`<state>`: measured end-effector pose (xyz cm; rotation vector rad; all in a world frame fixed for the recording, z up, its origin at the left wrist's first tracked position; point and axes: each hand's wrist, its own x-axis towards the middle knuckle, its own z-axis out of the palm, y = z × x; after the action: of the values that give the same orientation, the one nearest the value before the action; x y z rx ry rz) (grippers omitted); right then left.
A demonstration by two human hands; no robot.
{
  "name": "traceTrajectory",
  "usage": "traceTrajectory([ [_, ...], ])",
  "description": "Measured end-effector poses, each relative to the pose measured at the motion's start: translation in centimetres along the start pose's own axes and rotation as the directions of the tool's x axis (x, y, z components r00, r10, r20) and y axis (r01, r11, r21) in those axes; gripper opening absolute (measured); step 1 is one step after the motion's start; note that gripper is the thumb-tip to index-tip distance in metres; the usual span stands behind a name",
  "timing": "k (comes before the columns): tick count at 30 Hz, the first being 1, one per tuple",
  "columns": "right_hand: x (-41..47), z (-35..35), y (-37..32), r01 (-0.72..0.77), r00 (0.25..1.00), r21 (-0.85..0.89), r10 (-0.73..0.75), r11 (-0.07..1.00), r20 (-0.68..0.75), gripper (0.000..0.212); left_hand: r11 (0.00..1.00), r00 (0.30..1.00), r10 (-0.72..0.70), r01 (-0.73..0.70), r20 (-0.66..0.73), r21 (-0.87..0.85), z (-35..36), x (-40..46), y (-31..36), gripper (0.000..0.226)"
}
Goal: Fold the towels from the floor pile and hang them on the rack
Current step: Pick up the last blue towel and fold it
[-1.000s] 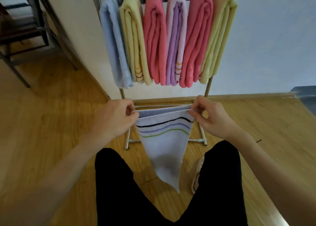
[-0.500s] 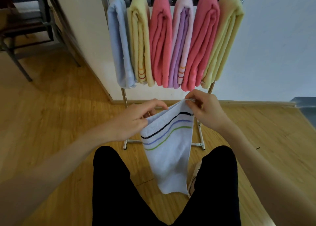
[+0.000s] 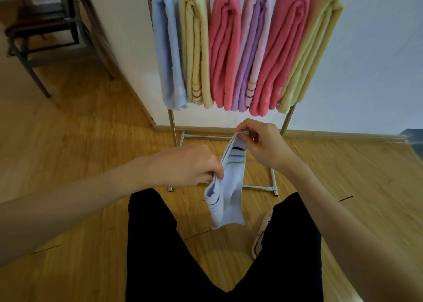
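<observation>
A small pale blue towel (image 3: 230, 187), crossed by black, purple and green stripes, is held in the air in front of the rack (image 3: 272, 182), above the wooden floor (image 3: 91, 141) and between the black-clad legs (image 3: 160, 244). It is doubled lengthwise and hangs tilted, its lower end free. Its upper end is pinched by the right hand (image 3: 263, 146), the fingertips being curled over the fold. Its left edge, lower down, is pinched between thumb and fingers of the left hand (image 3: 190, 164), which are pressed together on the cloth.

Behind the towel, the chrome base bars of the rack are seen resting on the floor against a white wall (image 3: 377, 61). Six folded towels are hung side by side from the rack's upper part, each touching the next: a blue towel (image 3: 168, 50), a yellow towel (image 3: 196, 50), a pink towel (image 3: 225, 50), a lilac towel (image 3: 251, 50), a second pink towel (image 3: 281, 54) and a second yellow towel (image 3: 315, 50). The upper bar is hidden by them.

A light slipper (image 3: 261, 235) is partly seen beside the right leg. The dark metal legs of a chair (image 3: 34, 38) are seen at the upper left, well apart from the rack.
</observation>
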<state>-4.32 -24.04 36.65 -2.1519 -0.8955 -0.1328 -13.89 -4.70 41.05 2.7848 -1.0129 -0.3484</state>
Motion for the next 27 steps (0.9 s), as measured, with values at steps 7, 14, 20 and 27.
traceTrajectory([
  [7, 0.2, -0.4, 0.6, -0.055, 0.998, -0.001, 0.055, 0.998, -0.038, 0.008, 0.913, 0.926, 0.321, -0.246, -0.200, 0.326, 0.1, 0.9, -0.7, 0.006],
  [14, 0.5, -0.8, -0.2, -0.106, 0.985, 0.202, 0.130, 0.974, -0.112, 0.006, 0.951, 0.906, 0.132, -0.002, -0.402, 0.308, -0.1, 1.7, -2.1, 0.023],
  [20, 0.6, -1.0, -1.4, -0.085, 0.993, 0.335, 0.108, 0.938, -0.049, 0.004, 0.990, 0.823, -0.017, 0.094, -0.567, 0.106, 0.0, 2.4, -2.5, 0.036],
  [27, 0.5, -1.3, -1.7, -0.085, 0.996, 0.389, 0.073, 0.917, 0.046, 0.010, 0.989, 0.738, -0.074, 0.140, -0.670, 0.044, 0.6, 2.5, -2.1, 0.036],
])
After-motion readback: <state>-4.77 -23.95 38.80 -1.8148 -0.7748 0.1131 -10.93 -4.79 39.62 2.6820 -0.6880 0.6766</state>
